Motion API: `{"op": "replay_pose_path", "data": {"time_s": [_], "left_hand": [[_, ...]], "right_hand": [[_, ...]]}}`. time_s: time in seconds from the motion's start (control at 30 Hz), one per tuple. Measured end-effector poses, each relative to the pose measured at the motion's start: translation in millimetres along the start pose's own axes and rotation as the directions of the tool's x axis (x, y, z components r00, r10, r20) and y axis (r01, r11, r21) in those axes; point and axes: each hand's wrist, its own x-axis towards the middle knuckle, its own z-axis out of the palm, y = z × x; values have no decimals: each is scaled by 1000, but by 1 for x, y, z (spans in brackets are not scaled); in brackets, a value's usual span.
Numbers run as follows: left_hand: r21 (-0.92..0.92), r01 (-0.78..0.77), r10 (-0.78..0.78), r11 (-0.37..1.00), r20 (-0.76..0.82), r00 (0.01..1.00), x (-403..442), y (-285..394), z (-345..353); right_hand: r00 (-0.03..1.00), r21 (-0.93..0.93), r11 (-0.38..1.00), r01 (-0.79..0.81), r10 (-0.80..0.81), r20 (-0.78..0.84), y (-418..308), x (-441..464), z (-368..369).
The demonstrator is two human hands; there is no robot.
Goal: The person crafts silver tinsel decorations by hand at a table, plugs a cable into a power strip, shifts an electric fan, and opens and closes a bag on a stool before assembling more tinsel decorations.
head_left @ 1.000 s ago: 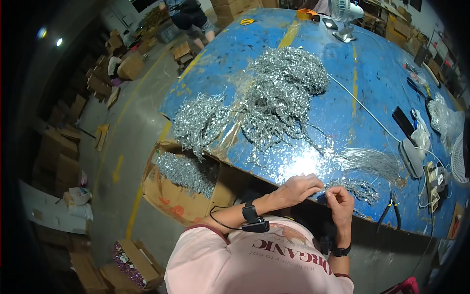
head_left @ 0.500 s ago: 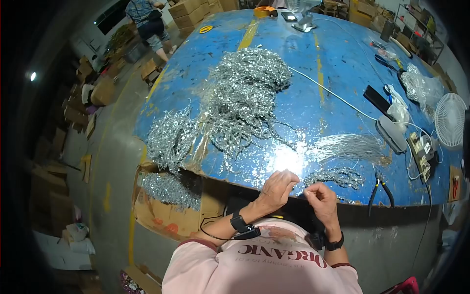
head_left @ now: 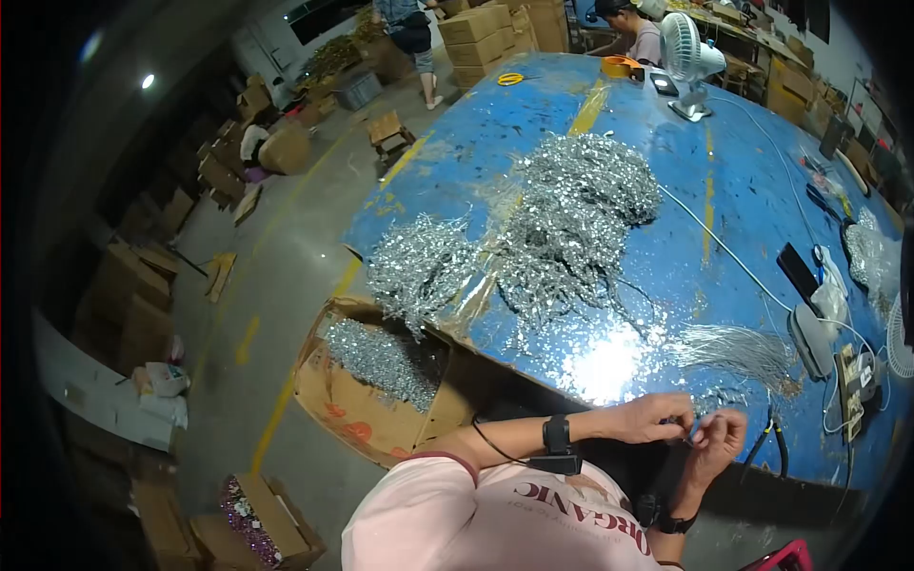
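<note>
At the table's front edge, my left hand (head_left: 657,419) has its fingers pinched together, and what they grip is too small to make out. My right hand (head_left: 721,440) is closed just beside it, fingertips nearly touching the left's. Behind them lie a small silver strand bundle (head_left: 719,397) and a fan of thin silver wires (head_left: 731,347). A large heap of silver tinsel (head_left: 576,214) covers the middle of the blue table (head_left: 476,143), with a smaller tinsel pile (head_left: 419,266) at its left corner. Pliers (head_left: 778,443) lie right of my right hand.
An open cardboard box (head_left: 367,428) with silver tinsel stands below the table's left corner. A white fan (head_left: 690,57), yellow scissors (head_left: 511,79), a black phone (head_left: 798,273) and a power strip (head_left: 847,390) are on the table. People are in the background.
Both hands have moved right along the table edge, staying close together with fingers closed. The camera view has shifted, bringing the far end of the table and a seated person into sight.
</note>
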Motion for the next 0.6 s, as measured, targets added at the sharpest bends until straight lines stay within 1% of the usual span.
{"op": "replay_pose_path", "data": {"time_s": [0.03, 0.07, 0.1, 0.13, 0.17, 0.2, 0.23, 0.27, 0.3, 0.33, 0.37, 0.4, 0.43, 0.5, 0.53, 0.57, 0.6], "left_hand": [[-89, -13, 12, 996, -18, 1000, 5, 4, -1], [-180, -72, 63, 981, -56, 996, 5, 10, -3], [-357, -82, 45, 931, -109, 993, 4, 21, -6], [-523, -97, 18, 847, -154, 988, 0, 35, -11], [-618, -67, -40, 783, -157, 987, -8, 50, -21], [-723, -156, -5, 673, -215, 977, -16, 62, -28], [-712, -190, -70, 675, -319, 945, -29, 71, -39], [-663, -189, -115, 724, -386, 915, -46, 87, -58], [-618, -209, -192, 758, -518, 833, -64, 106, -74], [-460, -248, -117, 852, -631, 767, -79, 131, -89], [-208, -215, -6, 954, -733, 680, -95, 144, -106], [-33, -31, -13, 999, -857, 516, -108, 159, -119], [188, 150, 116, 971, -913, 391, -114, 165, -139], [470, 273, 386, 839, -870, 307, -133, 147, -199], [530, 377, 448, 759, -846, 289, -141, 132, -230], [579, 478, 514, 661, -813, 274, -152, 117, -259], [630, 616, 548, 472, -757, 355, -161, 100, -285]], "right_hand": [[996, -15, 996, 93, -93, -6, 1, 5, -3], [986, -158, 984, 81, -102, -133, 1, 4, -5], [993, -295, 949, 109, -115, -1, -4, 5, 6], [986, -423, 893, 151, -105, 130, -9, 5, 20], [959, -461, 876, 142, -7, 282, -9, 2, 24], [902, -498, 857, 136, 101, 420, -7, 1, 26], [848, -540, 803, 252, 86, 522, -6, 2, 29], [781, -560, 744, 365, 83, 619, -4, 2, 33], [792, -547, 752, 369, 53, 608, 0, -1, 36], [793, -546, 753, 368, 53, 607, 4, -2, 34], [816, -545, 771, 330, 57, 575, 9, -3, 30], [843, -546, 788, 285, 65, 535, 13, -5, 26], [876, -580, 778, 240, 84, 475, 18, -7, 22], [891, -555, 791, 256, 29, 452, 16, -8, 28], [881, -558, 773, 302, -2, 474, 20, -7, 29], [885, -564, 768, 303, -7, 465, 20, -7, 30], [874, -590, 727, 353, -30, 486, 20, -7, 31]]}}
